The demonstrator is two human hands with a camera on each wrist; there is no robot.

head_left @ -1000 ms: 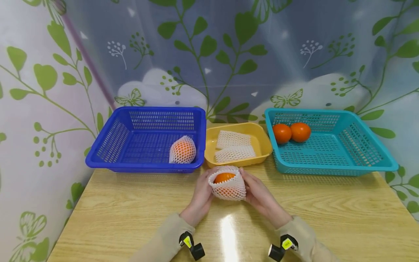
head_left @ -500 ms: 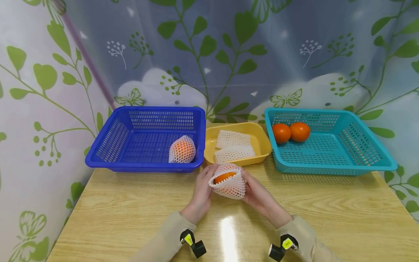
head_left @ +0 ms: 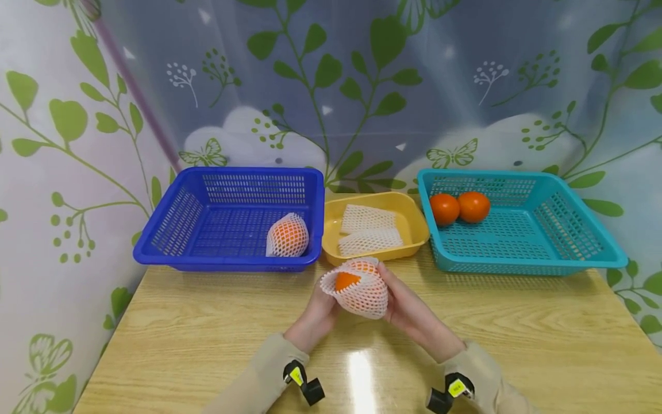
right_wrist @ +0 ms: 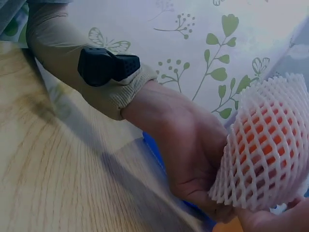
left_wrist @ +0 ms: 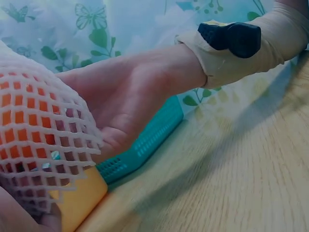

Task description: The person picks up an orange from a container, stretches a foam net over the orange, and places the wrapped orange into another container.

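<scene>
An orange fruit (head_left: pixel 347 280) sits in a white foam net (head_left: pixel 368 298), part of it showing through the open mouth, held between both hands over the table (head_left: pixel 207 339). The right hand (head_left: pixel 416 322) is curled round the net's right side; the left hand (head_left: pixel 316 319) grips its left edge, fingertips largely hidden. Just beyond, a yellow tray (head_left: pixel 415 227) bearing flat nets (head_left: pixel 368 219) stands between a blue basket (head_left: pixel 227 230) holding a netted fruit (head_left: pixel 289 237) and a turquoise basket (head_left: pixel 522 238) with two bare fruits (head_left: pixel 473 207).

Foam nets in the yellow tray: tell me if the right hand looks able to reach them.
Probably not yet: the right hand holds the net-wrapped orange fruit. Once free, likely yes: the yellow tray sits just beyond it, open on top.
</scene>
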